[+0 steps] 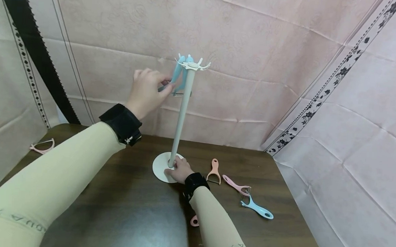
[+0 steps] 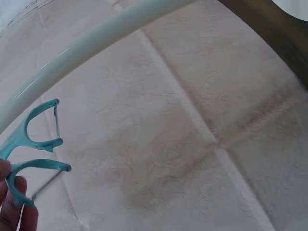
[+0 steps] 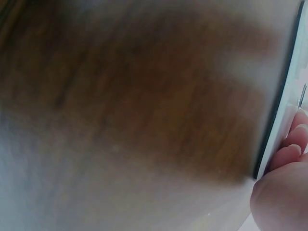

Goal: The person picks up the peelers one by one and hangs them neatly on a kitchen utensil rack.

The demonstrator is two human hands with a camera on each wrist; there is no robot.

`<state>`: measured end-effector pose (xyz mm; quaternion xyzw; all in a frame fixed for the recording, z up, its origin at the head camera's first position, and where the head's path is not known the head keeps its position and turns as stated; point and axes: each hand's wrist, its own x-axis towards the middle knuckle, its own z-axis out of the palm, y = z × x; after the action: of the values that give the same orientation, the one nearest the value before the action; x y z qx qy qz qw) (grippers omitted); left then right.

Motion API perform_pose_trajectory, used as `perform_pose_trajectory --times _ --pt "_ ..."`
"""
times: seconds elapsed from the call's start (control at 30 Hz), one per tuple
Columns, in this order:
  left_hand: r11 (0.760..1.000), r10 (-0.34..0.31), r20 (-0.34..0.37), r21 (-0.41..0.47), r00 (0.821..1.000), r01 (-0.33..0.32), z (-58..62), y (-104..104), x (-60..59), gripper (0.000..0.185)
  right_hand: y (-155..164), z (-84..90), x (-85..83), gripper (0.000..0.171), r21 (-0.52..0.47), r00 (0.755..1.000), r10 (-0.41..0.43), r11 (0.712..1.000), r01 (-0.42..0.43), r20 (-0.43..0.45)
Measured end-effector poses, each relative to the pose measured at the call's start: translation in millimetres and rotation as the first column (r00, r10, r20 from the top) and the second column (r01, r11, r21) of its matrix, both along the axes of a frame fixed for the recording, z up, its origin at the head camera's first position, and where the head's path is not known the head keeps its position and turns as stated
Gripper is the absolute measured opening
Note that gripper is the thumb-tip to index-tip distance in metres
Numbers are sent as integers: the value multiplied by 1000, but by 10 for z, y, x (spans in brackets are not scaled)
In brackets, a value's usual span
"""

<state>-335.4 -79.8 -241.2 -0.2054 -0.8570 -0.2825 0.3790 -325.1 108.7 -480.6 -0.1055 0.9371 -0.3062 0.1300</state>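
A white rack stand (image 1: 181, 119) rises from the table, with a ring of hooks (image 1: 194, 66) at its top and a round base (image 1: 160, 166). High on the left side, my left hand (image 1: 148, 90) pinches a light blue peeler (image 1: 177, 71) whose handle end is up at the hooks. Close beside it hangs a second blue peeler (image 1: 185, 78); the left wrist view shows both blade ends, the held peeler (image 2: 41, 163) lower. Down at the base, my right hand (image 1: 180, 170) holds the stand, thumb and fingers around the pole's foot.
Right of the stand lie an orange peeler (image 1: 214, 170), a pink peeler (image 1: 235, 185) and a blue peeler (image 1: 258, 209). A pink handle (image 1: 195, 221) shows beside my right forearm. Another pale pink peeler (image 1: 43, 146) lies at the table's left edge. Patterned cloth (image 1: 235, 103) hangs behind.
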Motion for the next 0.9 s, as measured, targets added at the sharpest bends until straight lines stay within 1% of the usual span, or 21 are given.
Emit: perform_pose_trajectory --times 0.13,0.27,0.37,0.43,0.47,0.53,0.6,0.7,0.77,0.83,0.9 --pt "998 -54 -40 -36 998 52 -110 -126 61 24 -2 -16 4 42 -13 1000 -3 1000 4 2" --pt "990 -99 -50 -104 994 94 -261 -356 146 22 -6 1 32 43 -20 1000 -4 1000 4 11" --pt "978 -103 -9 -183 995 100 -351 -539 222 23 -3 9 29 43 -15 1000 -9 1000 9 8" --pt "963 -93 48 -250 995 102 -409 -650 277 26 -4 11 27 42 -8 1000 -8 1000 8 3" --pt "951 -89 84 -288 992 110 -440 -702 310 28 -6 13 27 41 -9 1000 -6 1000 6 0" --pt "917 -75 149 -377 986 127 -519 -796 378 30 -7 16 28 41 -10 1000 -2 1000 2 -4" --pt "872 -72 181 -467 981 150 -644 -881 438 32 -6 25 37 41 -9 1000 4 1000 -4 -7" --pt "795 -78 183 -581 980 172 -885 -992 529 32 -5 37 47 41 -7 1000 8 1000 -8 -8" --pt "748 -94 173 -637 981 184 -1058 -1066 589 32 -8 43 54 41 -5 1000 8 1000 -8 -5" --pt "705 -98 177 -682 979 194 -1204 -1134 650 33 -4 35 49 41 -5 1000 6 1000 -6 -2" --pt "667 -94 187 -718 978 201 -1314 -1210 702 33 -4 22 40 41 -3 1000 -1 1000 1 2"
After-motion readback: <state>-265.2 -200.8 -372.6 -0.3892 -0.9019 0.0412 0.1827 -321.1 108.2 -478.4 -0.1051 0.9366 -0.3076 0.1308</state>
